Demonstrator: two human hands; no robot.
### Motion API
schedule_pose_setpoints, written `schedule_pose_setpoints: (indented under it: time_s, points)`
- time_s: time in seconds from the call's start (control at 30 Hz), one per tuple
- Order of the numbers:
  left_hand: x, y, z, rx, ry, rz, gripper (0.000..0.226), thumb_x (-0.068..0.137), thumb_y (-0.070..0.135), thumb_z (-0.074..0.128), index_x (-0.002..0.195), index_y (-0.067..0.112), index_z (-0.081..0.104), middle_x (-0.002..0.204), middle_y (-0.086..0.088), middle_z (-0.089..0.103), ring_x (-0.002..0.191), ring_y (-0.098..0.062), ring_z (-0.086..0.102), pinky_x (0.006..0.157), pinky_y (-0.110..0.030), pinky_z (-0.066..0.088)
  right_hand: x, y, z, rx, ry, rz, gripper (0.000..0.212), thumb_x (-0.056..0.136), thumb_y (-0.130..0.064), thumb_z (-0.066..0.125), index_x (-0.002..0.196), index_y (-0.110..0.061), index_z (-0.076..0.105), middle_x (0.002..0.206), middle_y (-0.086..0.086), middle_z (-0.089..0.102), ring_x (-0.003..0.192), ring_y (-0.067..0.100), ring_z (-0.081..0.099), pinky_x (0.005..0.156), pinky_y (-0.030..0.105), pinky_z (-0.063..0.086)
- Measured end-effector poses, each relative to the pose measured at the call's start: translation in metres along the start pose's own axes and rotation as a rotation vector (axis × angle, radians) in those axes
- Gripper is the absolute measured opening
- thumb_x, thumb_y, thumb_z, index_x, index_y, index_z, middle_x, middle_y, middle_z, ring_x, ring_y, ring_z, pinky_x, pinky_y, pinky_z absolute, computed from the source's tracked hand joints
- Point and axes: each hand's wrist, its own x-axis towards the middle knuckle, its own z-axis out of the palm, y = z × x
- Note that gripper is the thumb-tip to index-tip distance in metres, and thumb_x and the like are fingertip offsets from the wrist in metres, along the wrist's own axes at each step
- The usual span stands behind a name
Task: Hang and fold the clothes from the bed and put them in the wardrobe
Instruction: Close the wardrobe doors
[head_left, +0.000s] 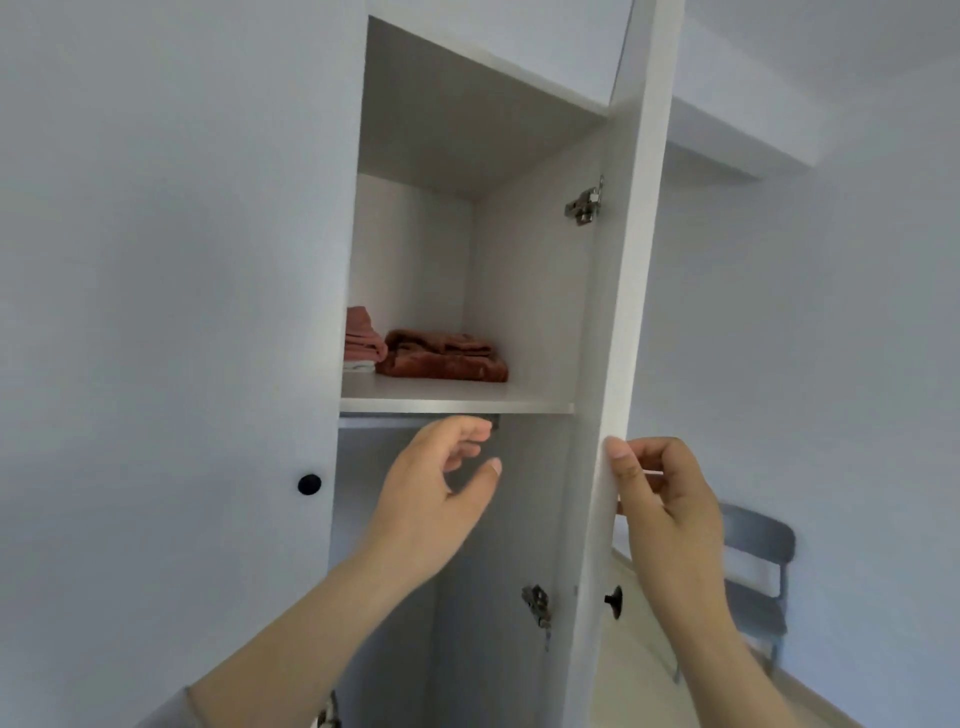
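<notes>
The wardrobe (530, 291) is seen open on its right half. On the shelf (457, 405) inside, two folded piles are kept: pink clothes (361, 338) at the left, partly hidden behind the left door (182, 312), and a brown garment (441, 358) touching them, toward the middle. Above the piles the compartment is free up to its top board. To the right of the brown garment, a bare strip of shelf is left up to the side wall. Under the shelf a rail (384, 421) is fixed, and the hanging space opens below it.

The right door (628, 260) is swung out and is seen nearly edge-on. Its edge is grasped by the right hand (665, 504): the thumb is laid on the edge and the fingers are curled behind the panel. The left hand (431, 499) is raised into the opening just under the shelf, near the end of the rail. Its fingers are loosely bent and nothing is held in it. Whether the fingertips touch the rail cannot be told.

The left door is closed, with a black knob (309, 484) near its edge. A second knob (614, 601) is seen on the right door, below the right hand. An upper hinge (585, 202) and a lower hinge (537, 605) are fixed on the right inner wall. Behind the open door, a grey chair (758, 545) is placed near the wall.
</notes>
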Motion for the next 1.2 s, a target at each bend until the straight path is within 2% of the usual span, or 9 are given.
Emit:
schedule_pose_setpoints:
  time_s: [0.1, 0.2, 0.27, 0.33, 0.4, 0.47, 0.6, 0.83, 1.2]
  points:
    - [-0.001, -0.009, -0.020, 0.017, 0.019, -0.025, 0.026, 0.089, 0.023, 0.066, 0.113, 0.031, 0.062, 0.111, 0.021, 0.063, 0.103, 0.006, 0.059, 0.091, -0.010, 0.045, 0.001, -0.003, 0.024, 0.011, -0.050, 0.001, 0.026, 0.080, -0.060, 0.057, 0.081, -0.034, 0.058, 0.087, -0.016, 0.066, 0.082, 0.009, 0.066, 0.068, 0.023, 0.049]
    - [-0.005, -0.018, -0.041, 0.056, 0.043, -0.057, 0.027, 0.089, 0.025, 0.066, 0.113, 0.035, 0.061, 0.112, 0.022, 0.062, 0.105, 0.007, 0.058, 0.090, -0.008, 0.044, 0.003, -0.003, 0.049, -0.031, -0.069, -0.019, 0.026, 0.081, -0.059, 0.061, 0.083, -0.033, 0.057, 0.087, -0.018, 0.064, 0.076, 0.002, 0.064, 0.058, 0.009, 0.044]
    - [-0.007, -0.024, -0.055, 0.090, 0.062, -0.090, 0.027, 0.089, 0.027, 0.066, 0.114, 0.036, 0.060, 0.112, 0.023, 0.061, 0.104, 0.007, 0.058, 0.089, -0.006, 0.044, 0.005, -0.003, 0.068, -0.055, -0.074, -0.043, 0.025, 0.082, -0.059, 0.062, 0.086, -0.034, 0.056, 0.087, -0.017, 0.064, 0.078, -0.004, 0.061, 0.057, 0.006, 0.043]
    - [-0.009, -0.031, -0.070, 0.133, 0.078, -0.123, 0.027, 0.090, 0.030, 0.064, 0.115, 0.038, 0.059, 0.111, 0.025, 0.061, 0.104, 0.009, 0.057, 0.084, -0.003, 0.044, 0.007, -0.002, 0.087, -0.078, -0.084, -0.066, 0.025, 0.082, -0.060, 0.061, 0.088, -0.037, 0.054, 0.087, -0.018, 0.063, 0.082, -0.008, 0.059, 0.054, 0.007, 0.042]
    - [-0.011, -0.037, -0.083, 0.162, 0.096, -0.154, 0.027, 0.090, 0.031, 0.064, 0.115, 0.039, 0.058, 0.111, 0.026, 0.060, 0.104, 0.009, 0.057, 0.083, -0.003, 0.042, 0.009, -0.001, 0.106, -0.091, -0.089, -0.087, 0.025, 0.082, -0.061, 0.061, 0.089, -0.038, 0.052, 0.085, -0.018, 0.061, 0.083, -0.009, 0.058, 0.058, 0.008, 0.040]
    - [-0.013, -0.044, -0.095, 0.184, 0.113, -0.194, 0.026, 0.091, 0.031, 0.063, 0.114, 0.041, 0.057, 0.111, 0.025, 0.059, 0.104, 0.004, 0.058, 0.083, -0.006, 0.043, 0.011, 0.002, 0.125, -0.079, -0.090, -0.096, 0.025, 0.082, -0.058, 0.062, 0.089, -0.037, 0.051, 0.082, -0.017, 0.060, 0.081, -0.005, 0.058, 0.062, 0.012, 0.043]
    - [-0.013, -0.057, -0.112, 0.256, 0.137, -0.270, 0.026, 0.091, 0.037, 0.062, 0.114, 0.045, 0.052, 0.115, 0.024, 0.055, 0.103, 0.001, 0.056, 0.074, -0.001, 0.040, 0.016, 0.009, 0.161, -0.062, -0.129, -0.097, 0.026, 0.084, -0.053, 0.064, 0.090, -0.033, 0.050, 0.077, -0.011, 0.057, 0.074, 0.007, 0.059, 0.064, 0.014, 0.044]
    - [-0.007, -0.072, -0.129, 0.326, 0.181, -0.299, 0.028, 0.092, 0.036, 0.060, 0.119, 0.036, 0.053, 0.119, 0.018, 0.056, 0.108, -0.009, 0.058, 0.093, -0.019, 0.048, 0.028, 0.020, 0.203, -0.034, -0.209, -0.105, 0.027, 0.085, -0.050, 0.063, 0.089, -0.028, 0.048, 0.077, -0.004, 0.053, 0.070, 0.012, 0.055, 0.063, 0.017, 0.041]
    - [-0.002, -0.100, -0.137, 0.370, 0.247, -0.317, 0.028, 0.091, 0.030, 0.062, 0.118, 0.035, 0.056, 0.115, 0.023, 0.057, 0.106, 0.005, 0.055, 0.091, -0.012, 0.045, 0.041, 0.029, 0.242, 0.049, -0.288, -0.057, 0.029, 0.086, -0.042, 0.068, 0.094, -0.022, 0.049, 0.088, -0.004, 0.051, 0.077, 0.005, 0.050, 0.064, 0.014, 0.034]
